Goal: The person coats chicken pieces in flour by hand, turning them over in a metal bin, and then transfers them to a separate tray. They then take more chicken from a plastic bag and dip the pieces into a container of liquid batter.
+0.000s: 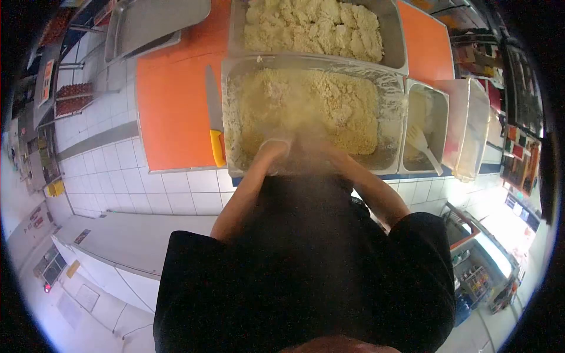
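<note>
Both my hands are at the near side of a metal pan [391, 117] that holds yellowish, crumbly breading-like material [353, 112]. My left hand [275, 150] reaches over the near rim, with a pale band or cuff about it. Close to it, my right hand [326, 154] is at the same rim. A hazy smear in the middle of the view hides the fingers of both hands, so I cannot see whether they hold anything. Left of the pan lies a knife [215, 117] with a yellow handle and a long blade.
Behind is a second metal pan [395, 35] with lumpy, coated pieces [312, 26]. At right, a smaller pan [416, 97] holds a white scoop or spatula [421, 141], beside a clear plastic bin [471, 129]. Metal trays [156, 23] sit at the orange table's [170, 112] far left corner.
</note>
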### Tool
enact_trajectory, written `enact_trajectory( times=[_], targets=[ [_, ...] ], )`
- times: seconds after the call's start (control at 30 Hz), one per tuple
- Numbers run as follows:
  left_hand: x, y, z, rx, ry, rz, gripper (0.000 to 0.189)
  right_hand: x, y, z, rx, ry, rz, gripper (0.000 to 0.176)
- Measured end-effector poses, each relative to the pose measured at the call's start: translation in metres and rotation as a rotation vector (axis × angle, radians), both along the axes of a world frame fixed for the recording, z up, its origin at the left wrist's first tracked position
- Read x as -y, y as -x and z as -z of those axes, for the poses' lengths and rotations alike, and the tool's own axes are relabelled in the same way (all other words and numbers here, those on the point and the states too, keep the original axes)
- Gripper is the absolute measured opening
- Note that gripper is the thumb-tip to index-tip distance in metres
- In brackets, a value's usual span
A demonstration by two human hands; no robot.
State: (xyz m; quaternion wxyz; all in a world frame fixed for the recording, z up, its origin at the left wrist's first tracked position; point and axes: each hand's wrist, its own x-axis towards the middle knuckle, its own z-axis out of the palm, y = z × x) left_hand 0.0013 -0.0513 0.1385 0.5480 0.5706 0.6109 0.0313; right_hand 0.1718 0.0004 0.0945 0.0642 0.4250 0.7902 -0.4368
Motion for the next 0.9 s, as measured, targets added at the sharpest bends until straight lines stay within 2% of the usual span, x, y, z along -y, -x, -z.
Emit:
enact_trajectory(
  times=[0.03,0.1,0.17,0.2,0.23,0.27,0.3,0.33,0.37,0.4,0.43,0.47,0.5,0.53,0.57,0.6,0.63,0.67,0.7,0.73,0.77,0.8,0.83,0.87,0.9],
  targets=[
    [0.001,0.002,0.002,0.070,-0.161,-0.291,0.051,-0.013,0.006,-0.013,-0.028,0.063,0.044,0.041],
    [-0.016,0.020,0.005,-0.007,-0.376,-0.321,0.052,-0.038,0.020,-0.066,-0.054,0.192,0.193,0.044],
    [-0.074,0.028,-0.084,-0.088,0.033,-0.550,0.056,-0.064,0.041,-0.133,-0.028,0.322,0.386,0.048],
    [-0.080,0.030,-0.059,-0.089,0.033,-0.551,0.056,-0.076,0.051,-0.153,0.001,0.351,0.450,0.050],
    [-0.081,0.030,-0.016,-0.209,-0.323,-0.572,0.060,-0.084,0.053,-0.118,0.000,0.351,0.448,0.050],
    [-0.084,0.031,0.017,-0.327,-0.680,-0.580,0.063,-0.095,0.054,-0.055,0.131,0.065,0.252,0.053],
    [-0.096,0.035,0.033,-0.326,-0.683,-0.580,0.063,-0.102,0.053,-0.022,0.260,-0.223,0.054,0.056],
    [-0.106,0.042,0.045,-0.420,-0.486,-0.272,0.066,-0.098,0.051,-0.025,0.262,-0.224,0.053,0.056],
    [-0.112,0.048,0.060,-0.504,-0.281,0.035,0.068,-0.090,0.048,-0.032,0.185,-0.339,0.094,0.060],
    [-0.104,0.051,0.100,-0.504,-0.280,0.035,0.068,-0.085,0.047,-0.036,0.108,-0.453,0.136,0.063],
    [-0.086,0.052,0.155,-0.539,-0.515,0.006,0.066,-0.084,0.046,-0.037,0.109,-0.448,0.135,0.063],
    [-0.078,0.052,0.185,-0.571,-0.757,-0.026,0.064,-0.088,0.045,-0.037,0.106,-0.413,0.016,0.054],
    [-0.077,0.046,0.130,-0.406,-0.562,-0.128,0.063,-0.095,0.042,-0.035,0.104,-0.377,-0.103,0.044],
    [-0.076,0.040,0.069,-0.254,-0.365,-0.262,0.061,-0.100,0.036,-0.009,0.104,-0.382,-0.099,0.044],
    [-0.076,0.034,0.006,-0.146,-0.183,-0.403,0.059,-0.103,0.027,0.038,-0.009,-0.236,-0.028,0.053],
    [-0.075,0.030,0.037,-0.147,-0.185,-0.403,0.059,-0.104,0.024,0.063,-0.122,-0.086,0.041,0.063],
    [-0.068,0.025,0.098,-0.183,-0.222,-0.304,0.052,-0.100,0.024,0.043,-0.121,-0.084,0.040,0.063],
    [-0.064,0.020,0.132,-0.218,-0.256,-0.204,0.048,-0.093,0.025,0.001,-0.031,-0.125,-0.065,0.060],
    [-0.065,0.010,0.084,-0.201,-0.198,-0.328,0.048,-0.086,0.028,-0.022,0.059,-0.162,-0.169,0.058],
    [-0.066,-0.001,0.030,-0.180,-0.146,-0.460,0.049,-0.078,0.035,-0.011,0.060,-0.159,-0.168,0.058],
    [-0.067,-0.011,-0.025,-0.159,-0.103,-0.596,0.052,-0.065,0.044,0.015,0.114,-0.256,-0.036,0.057],
    [-0.067,-0.019,-0.025,-0.160,-0.100,-0.593,0.052,-0.052,0.046,0.043,0.168,-0.351,0.098,0.057],
    [-0.068,-0.026,-0.024,-0.162,-0.131,-0.723,0.057,-0.042,0.041,0.077,0.168,-0.351,0.098,0.057],
    [-0.069,-0.029,-0.021,-0.163,-0.161,-0.854,0.063,-0.035,0.037,0.102,0.056,-0.391,0.085,0.053],
    [-0.068,-0.029,-0.012,-0.163,-0.160,-0.854,0.063,-0.034,0.032,0.119,-0.056,-0.429,0.070,0.050]
  ],
)
